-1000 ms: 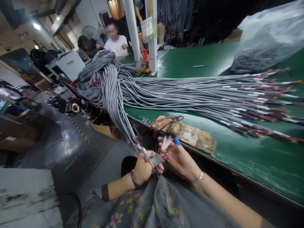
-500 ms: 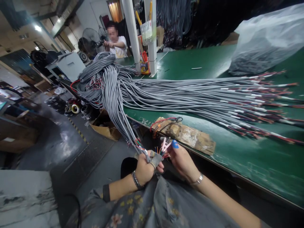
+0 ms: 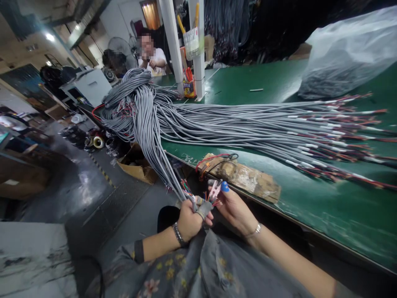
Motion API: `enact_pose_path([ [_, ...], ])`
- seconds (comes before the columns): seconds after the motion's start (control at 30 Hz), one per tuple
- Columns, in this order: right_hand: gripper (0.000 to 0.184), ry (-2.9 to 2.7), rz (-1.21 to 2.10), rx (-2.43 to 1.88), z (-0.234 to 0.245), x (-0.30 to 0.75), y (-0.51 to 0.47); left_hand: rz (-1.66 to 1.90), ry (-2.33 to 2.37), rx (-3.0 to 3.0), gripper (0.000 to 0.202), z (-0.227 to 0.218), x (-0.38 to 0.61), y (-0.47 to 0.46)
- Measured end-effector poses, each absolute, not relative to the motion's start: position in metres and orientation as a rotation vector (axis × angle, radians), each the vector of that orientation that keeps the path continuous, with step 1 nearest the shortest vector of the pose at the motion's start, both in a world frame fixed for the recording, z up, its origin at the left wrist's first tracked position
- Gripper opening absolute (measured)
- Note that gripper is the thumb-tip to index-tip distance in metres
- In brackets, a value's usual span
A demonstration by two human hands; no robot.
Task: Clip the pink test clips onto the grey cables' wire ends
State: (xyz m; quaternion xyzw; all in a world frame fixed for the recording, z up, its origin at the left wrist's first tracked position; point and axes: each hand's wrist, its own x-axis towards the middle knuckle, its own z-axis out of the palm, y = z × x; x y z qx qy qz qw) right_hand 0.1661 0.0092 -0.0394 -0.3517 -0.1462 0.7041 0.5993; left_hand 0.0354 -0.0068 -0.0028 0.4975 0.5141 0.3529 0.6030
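My left hand [image 3: 191,217] is closed around the end of a grey cable [image 3: 194,203], its thumb covered with grey wrapping. Thin coloured wires [image 3: 206,196] fan out past its fingers. More cable ends lie just above it. My right hand [image 3: 234,209], with blue tape on a fingertip, grips a small pale pink clip-like tool [image 3: 214,191]. The tool's jaws are at the coloured wires; whether they touch one is too small to tell. From my left hand the grey cables run up to a large looped bundle [image 3: 144,111] on the green table [image 3: 325,211].
Long grey cables [image 3: 248,124] with stripped ends stretch across the table. A taped wooden board [image 3: 245,176] with cords lies at the near edge. A plastic bag [image 3: 350,49] stands far right. White posts [image 3: 175,45] rise behind; a co-worker [image 3: 155,58] sits beyond. A cardboard box [image 3: 138,165] is below.
The pink tool's arms, spread apart before, are now closer together. My right hand has shifted slightly left, nearer the wires. My left hand stays almost in place.
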Motion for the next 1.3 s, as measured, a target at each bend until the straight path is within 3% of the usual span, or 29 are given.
enact_pose_path([
  [0.5,0.042,-0.337,1.787,-0.680,-0.036,0.169,0.003,0.868,1.174,1.179,0.054,0.000,0.031,-0.014],
  [1.0,0.034,-0.426,1.702,-0.737,-0.034,0.171,0.000,0.903,1.182,1.212,0.044,-0.008,0.033,-0.010],
  [1.3,0.031,-0.391,1.708,-0.726,-0.038,0.170,0.000,0.902,1.191,1.149,0.047,-0.006,0.035,-0.006],
])
